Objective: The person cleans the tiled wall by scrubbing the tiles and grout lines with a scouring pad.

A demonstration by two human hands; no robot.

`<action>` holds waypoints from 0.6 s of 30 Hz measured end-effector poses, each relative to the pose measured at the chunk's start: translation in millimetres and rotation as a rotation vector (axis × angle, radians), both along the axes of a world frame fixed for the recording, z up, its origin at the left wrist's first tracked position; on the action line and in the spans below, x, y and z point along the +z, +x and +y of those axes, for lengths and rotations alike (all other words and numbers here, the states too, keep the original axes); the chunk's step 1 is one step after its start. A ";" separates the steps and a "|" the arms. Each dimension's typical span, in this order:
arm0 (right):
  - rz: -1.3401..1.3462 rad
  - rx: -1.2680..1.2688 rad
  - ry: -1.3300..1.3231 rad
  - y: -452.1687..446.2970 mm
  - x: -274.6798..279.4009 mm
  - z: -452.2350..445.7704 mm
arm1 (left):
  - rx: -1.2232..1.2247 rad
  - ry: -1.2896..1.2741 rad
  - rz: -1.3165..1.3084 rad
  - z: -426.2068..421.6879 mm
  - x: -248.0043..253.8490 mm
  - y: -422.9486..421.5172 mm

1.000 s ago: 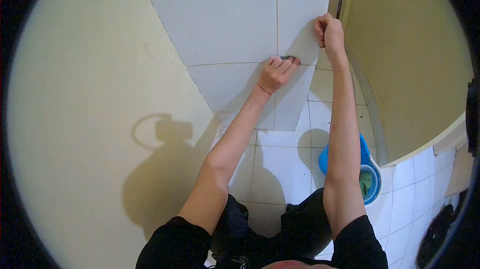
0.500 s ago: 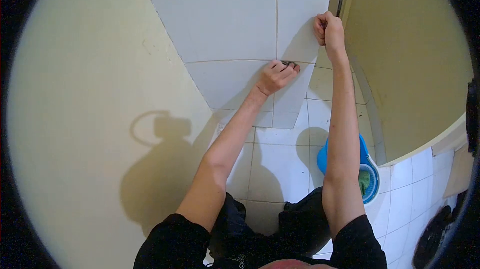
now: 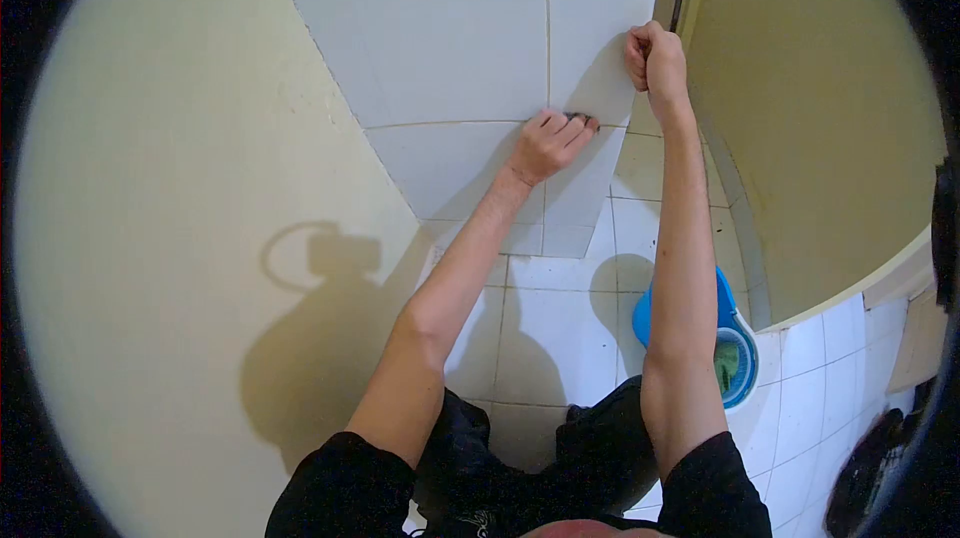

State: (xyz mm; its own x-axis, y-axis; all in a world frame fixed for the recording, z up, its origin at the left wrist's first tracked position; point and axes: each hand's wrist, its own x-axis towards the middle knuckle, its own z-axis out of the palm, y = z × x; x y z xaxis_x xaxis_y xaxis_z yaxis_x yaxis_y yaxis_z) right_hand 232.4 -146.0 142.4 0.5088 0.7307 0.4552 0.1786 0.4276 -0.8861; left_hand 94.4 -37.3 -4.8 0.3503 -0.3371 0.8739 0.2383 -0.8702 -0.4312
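Note:
My left hand (image 3: pixel 545 146) is curled against the white tiled wall (image 3: pixel 450 38), just by a grout joint. A small dark piece, perhaps a scrubbing pad (image 3: pixel 578 118), is pinched under its fingers against the tile; mostly hidden, its exact kind does not show. Higher up and to the right, my right hand (image 3: pixel 657 60) is closed in a fist at the wall's right edge. Whether anything sits inside that fist is hidden.
Below my right forearm stands a blue mop bucket (image 3: pixel 642 320), with a green cloth (image 3: pixel 727 363) in its basket. A plain cream wall (image 3: pixel 180 188) rises on the left, and an olive-coloured panel (image 3: pixel 820 138) on the right. White floor tiles (image 3: pixel 560 338) lie below.
My left hand has shifted slightly left along the tile, and less of the dark piece shows beneath its fingers. My right hand keeps its closed pose at the edge.

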 end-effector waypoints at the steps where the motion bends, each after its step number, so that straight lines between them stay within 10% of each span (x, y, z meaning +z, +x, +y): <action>1: 0.008 -0.016 0.007 -1.7 0.0 -0.2 | 0.009 -0.010 0.004 -3.6 15.5 -0.2; 18: -0.003 -0.021 0.011 -2.0 -2.1 -1.5 | 0.020 -0.061 -0.175 -9.3 34.3 19.3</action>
